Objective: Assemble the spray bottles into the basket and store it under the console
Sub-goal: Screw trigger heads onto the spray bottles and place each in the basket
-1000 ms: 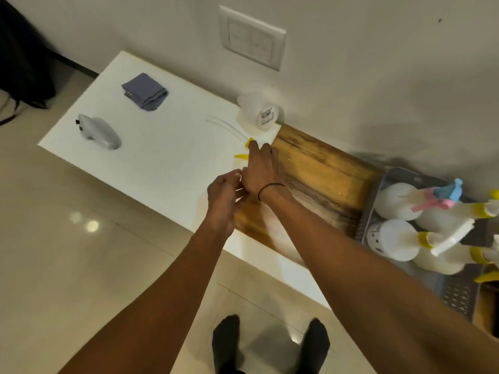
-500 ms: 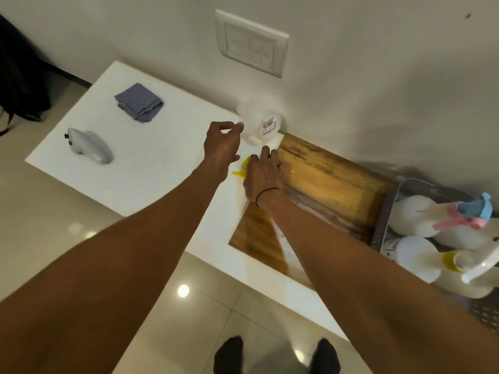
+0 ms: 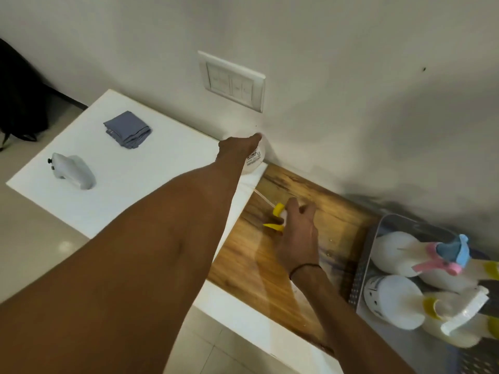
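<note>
Fingers of the right hand are closing on the yellow sprayer head; left hand is reaching the bottle, grip hidden, possibly toppling it.

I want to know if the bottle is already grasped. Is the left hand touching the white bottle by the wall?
Touching. In the head view the left hand lies over the white bottle with no gap showing, though a closed grip cannot be confirmed.

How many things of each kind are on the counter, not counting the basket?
Cloth: 1
Grey gadget: 1
Bottle: 1
Yellow sprayer top: 1
Total: 4
</note>
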Tool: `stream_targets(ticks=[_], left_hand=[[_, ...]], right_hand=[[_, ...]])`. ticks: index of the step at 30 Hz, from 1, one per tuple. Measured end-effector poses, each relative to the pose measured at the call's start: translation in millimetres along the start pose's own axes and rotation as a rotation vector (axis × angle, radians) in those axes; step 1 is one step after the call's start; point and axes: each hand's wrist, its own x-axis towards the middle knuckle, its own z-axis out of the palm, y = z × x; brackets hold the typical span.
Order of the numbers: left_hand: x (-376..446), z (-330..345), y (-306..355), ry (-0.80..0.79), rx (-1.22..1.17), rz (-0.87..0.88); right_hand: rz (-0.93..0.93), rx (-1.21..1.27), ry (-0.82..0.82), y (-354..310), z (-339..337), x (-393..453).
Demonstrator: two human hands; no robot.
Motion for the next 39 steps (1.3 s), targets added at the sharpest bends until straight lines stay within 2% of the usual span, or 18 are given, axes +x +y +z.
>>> stream_targets(ticks=[4,6,10,12,17,22,28,35,39], left_hand=[[-5.3,5.2,-26.9,0.044,-0.227,-0.066],[-13.2,3.3,-47.1,0.080,-0.177,-0.024],[-38.6,-7.4,-96.5,0.144,0.028,0.329],[-58.9,-9.1,-117.3,0.112,0.155,0.507],[-99.7,-9.9,-149.9,0.055,0.227,0.764],[-125.2,-12.6,-158.0,0.069,0.304,0.812],[-144.2,-22.0,-160.9,0.091,0.302,0.826],[-171.7,-11.7,-157.8,-0.027,0.353,0.939],[-194.6,3.5,-149.7,-0.097,0.407,1.045]], right_hand=[[0.148,0.219,0.033,28.6,-26.3,-7.3],[0.174,0.345,0.039,39.0,-42.7,-10.2],[0.204,0.436,0.162,52.5,-74.0,-18.2],[0.235,0.468,0.233,57.0,-90.4,-23.0],[0.189,0.455,0.289,54.5,-128.6,-32.2],[0.094,0.411,0.260,45.6,-157.6,-43.0],[0.033,0.368,0.297,43.4,-176.0,-61.3],[0.008,0.416,0.186,44.1,-174.0,-75.3],[-0.038,0.362,0.120,38.9,-169.5,-84.4]])
